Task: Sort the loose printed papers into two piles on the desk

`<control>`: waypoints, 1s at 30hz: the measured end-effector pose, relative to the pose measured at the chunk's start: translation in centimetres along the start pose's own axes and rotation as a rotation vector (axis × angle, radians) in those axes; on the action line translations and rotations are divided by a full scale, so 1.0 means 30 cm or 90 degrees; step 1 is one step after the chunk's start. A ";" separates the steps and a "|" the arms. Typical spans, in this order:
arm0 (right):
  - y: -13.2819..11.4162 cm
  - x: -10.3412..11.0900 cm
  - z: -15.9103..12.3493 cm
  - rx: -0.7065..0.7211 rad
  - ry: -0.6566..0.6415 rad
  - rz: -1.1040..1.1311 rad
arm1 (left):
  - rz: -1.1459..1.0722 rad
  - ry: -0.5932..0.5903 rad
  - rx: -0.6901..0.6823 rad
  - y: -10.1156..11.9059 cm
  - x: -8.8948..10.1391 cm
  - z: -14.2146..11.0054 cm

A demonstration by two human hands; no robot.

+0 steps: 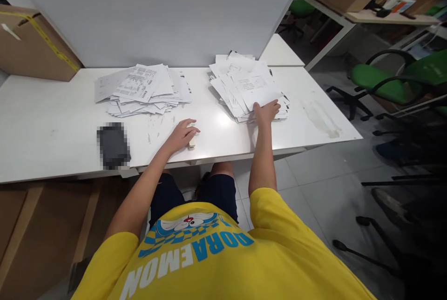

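Observation:
My right hand (pixel 267 112) lies at the near edge of the right-hand paper pile (pixel 228 93), its thumb and fingers spread on the top printed sheet (pixel 252 85). Those fingers look apart rather than pinched. My left hand (pixel 182 135) rests low over the table close to its front edge, fingers stretched out. Partly beneath it is a small cream-coloured object (pixel 192 144), mostly hidden, so its kind does not show. A second loose pile of printed papers (pixel 143 88) sits beyond my left hand, touched by neither hand.
On the white table (pixel 63 125), a dark, pixelated item (pixel 113 145) lies left of my left hand. A cardboard box (pixel 38 44) stands at the far left. A grey partition (pixel 167 11) rises behind the piles. Green chairs (pixel 373 81) are on the right.

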State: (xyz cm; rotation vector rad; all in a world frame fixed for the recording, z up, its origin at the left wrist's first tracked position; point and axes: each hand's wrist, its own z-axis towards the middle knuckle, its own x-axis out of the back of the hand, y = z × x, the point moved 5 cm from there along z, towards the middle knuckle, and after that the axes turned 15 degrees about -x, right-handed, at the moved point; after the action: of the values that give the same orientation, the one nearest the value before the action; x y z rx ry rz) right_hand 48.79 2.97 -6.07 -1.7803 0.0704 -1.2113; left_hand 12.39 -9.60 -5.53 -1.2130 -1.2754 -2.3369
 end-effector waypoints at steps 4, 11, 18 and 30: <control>0.058 0.022 -0.072 0.043 0.109 -0.074 | -0.016 -0.002 0.007 0.001 -0.009 -0.003; 0.203 0.032 -0.237 0.071 0.098 -0.045 | 0.049 0.000 -0.007 0.013 -0.017 -0.003; 0.182 0.034 -0.237 0.064 0.071 -0.018 | 0.325 0.015 0.109 -0.206 0.322 -0.002; 0.179 0.020 -0.249 0.059 0.043 -0.009 | 0.479 -0.060 0.178 -0.306 0.457 -0.117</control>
State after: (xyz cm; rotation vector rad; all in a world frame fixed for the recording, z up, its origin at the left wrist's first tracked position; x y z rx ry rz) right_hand 45.79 -5.21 -9.05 -1.6626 0.0399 -1.2645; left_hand -3.16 -4.26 -1.79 -1.3977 -0.9013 -1.5329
